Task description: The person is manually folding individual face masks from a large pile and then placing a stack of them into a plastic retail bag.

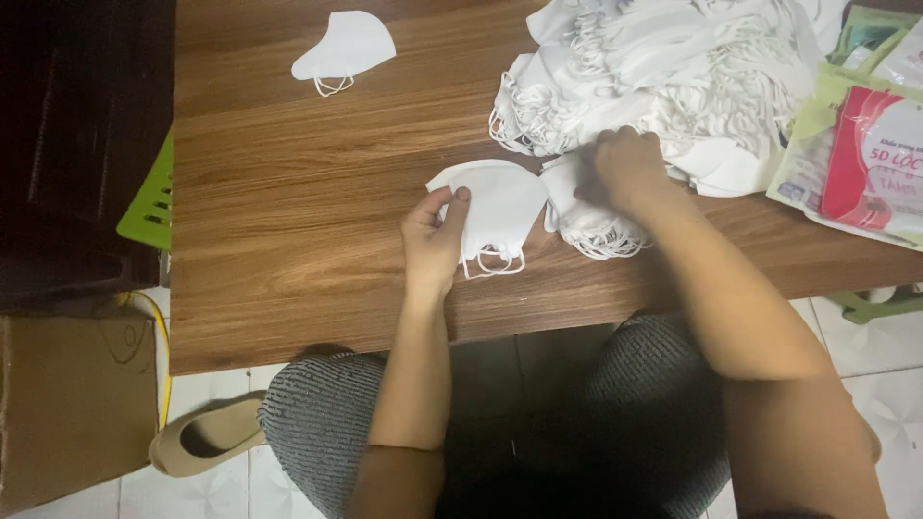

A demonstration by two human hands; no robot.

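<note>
My left hand (435,234) pinches the left edge of a folded white face mask (500,204) that lies on the wooden table (288,192), its ear loops hanging toward the front edge. My right hand (625,165) is curled on a small stack of white masks (588,223) just right of that mask, fingers gripping the top of the stack. Behind it a big heap of white masks (663,72) with tangled loops fills the back right of the table.
A single white mask (346,48) lies at the back left of the table. Printed plastic packets (865,154) lie at the right edge. A green stool (149,207) and cardboard box (67,404) stand left; a beige shoe (207,437) is on the tiled floor.
</note>
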